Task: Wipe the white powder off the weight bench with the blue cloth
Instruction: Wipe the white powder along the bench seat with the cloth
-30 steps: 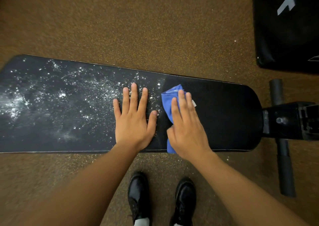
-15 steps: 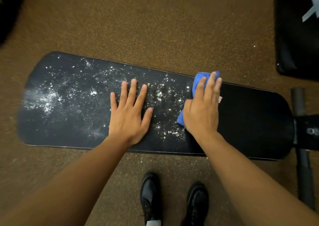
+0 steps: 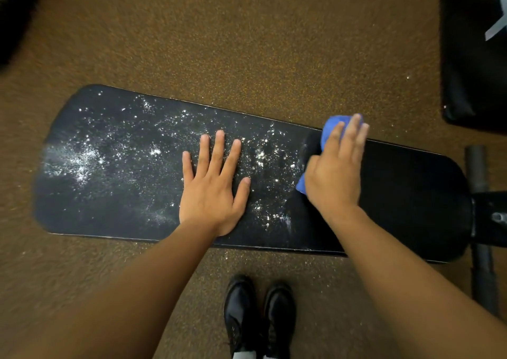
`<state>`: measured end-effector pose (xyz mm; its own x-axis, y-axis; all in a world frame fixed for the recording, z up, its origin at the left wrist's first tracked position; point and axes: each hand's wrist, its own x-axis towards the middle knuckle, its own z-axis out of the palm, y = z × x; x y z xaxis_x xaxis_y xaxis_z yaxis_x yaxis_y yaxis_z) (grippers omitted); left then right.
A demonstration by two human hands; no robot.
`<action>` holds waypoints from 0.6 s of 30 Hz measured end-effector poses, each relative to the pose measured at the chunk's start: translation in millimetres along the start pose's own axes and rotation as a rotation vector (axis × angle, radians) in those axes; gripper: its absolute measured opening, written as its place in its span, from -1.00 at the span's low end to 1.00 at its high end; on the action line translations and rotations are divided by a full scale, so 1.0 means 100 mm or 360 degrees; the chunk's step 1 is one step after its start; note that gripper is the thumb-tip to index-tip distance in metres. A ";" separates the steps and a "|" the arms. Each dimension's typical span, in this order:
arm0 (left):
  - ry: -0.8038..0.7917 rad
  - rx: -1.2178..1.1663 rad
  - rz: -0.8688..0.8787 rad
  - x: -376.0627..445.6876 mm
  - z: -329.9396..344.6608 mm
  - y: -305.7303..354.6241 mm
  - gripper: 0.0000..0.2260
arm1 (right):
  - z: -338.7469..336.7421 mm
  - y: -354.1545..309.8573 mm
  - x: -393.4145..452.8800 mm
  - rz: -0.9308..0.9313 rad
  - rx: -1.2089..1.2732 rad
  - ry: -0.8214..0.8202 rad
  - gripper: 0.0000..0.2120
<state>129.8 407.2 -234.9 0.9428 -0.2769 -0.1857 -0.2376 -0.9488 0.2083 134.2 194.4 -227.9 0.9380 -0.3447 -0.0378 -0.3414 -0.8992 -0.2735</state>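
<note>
A long black weight bench pad lies across the floor below me. White powder is scattered over its left and middle parts; the right part is dark and clean. My left hand rests flat on the pad's middle, fingers spread, holding nothing. My right hand presses the blue cloth onto the pad near its far edge, at the border between the powdered and clean areas. Most of the cloth is hidden under the hand; blue shows at the fingertips and beside the thumb.
The bench's black frame and foot bar stick out at the right end. Another black pad sits at the upper right. My black shoes stand on the brown speckled floor just in front of the bench.
My right hand has slid the cloth from the pad's near edge up to its far edge. The view has shifted left along the bench. The left hand has stayed flat.
</note>
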 end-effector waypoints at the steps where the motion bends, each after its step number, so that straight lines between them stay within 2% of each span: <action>1: 0.0005 0.0001 0.0002 0.00 0.00 0.00 -0.40 | 0.03 -0.11 -0.02 -0.0061 -0.0025 -0.0014 -0.37; 6: 0.0028 -0.0003 0.0007 -0.01 0.00 0.00 -0.40 | 0.03 -0.14 -0.82 -0.0652 -0.0045 -0.0258 -0.35; 8: 0.0034 0.0002 0.0004 -0.01 -0.01 0.00 -0.40 | -0.05 0.09 -1.02 -0.0735 -0.0016 -0.0309 -0.35; 11: 0.0027 0.0023 -0.0001 -0.01 -0.01 0.00 -0.41 | -0.10 0.32 -0.73 -0.0406 0.0038 -0.0204 -0.37; 14: 0.0029 0.0029 -0.0009 -0.01 -0.01 0.01 -0.41 | -0.06 0.14 -0.18 -0.0097 0.0077 -0.0063 -0.38; 18: 0.0030 0.0013 -0.0003 -0.01 0.00 0.00 -0.40 | 0.08 -0.33 -0.02 -0.0225 0.0013 -0.0055 -0.36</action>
<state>129.2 407.5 -234.5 0.9474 -0.2724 -0.1677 -0.2378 -0.9504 0.2005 144.1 227.3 -226.4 0.9783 -0.2048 -0.0315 -0.2052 -0.9359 -0.2863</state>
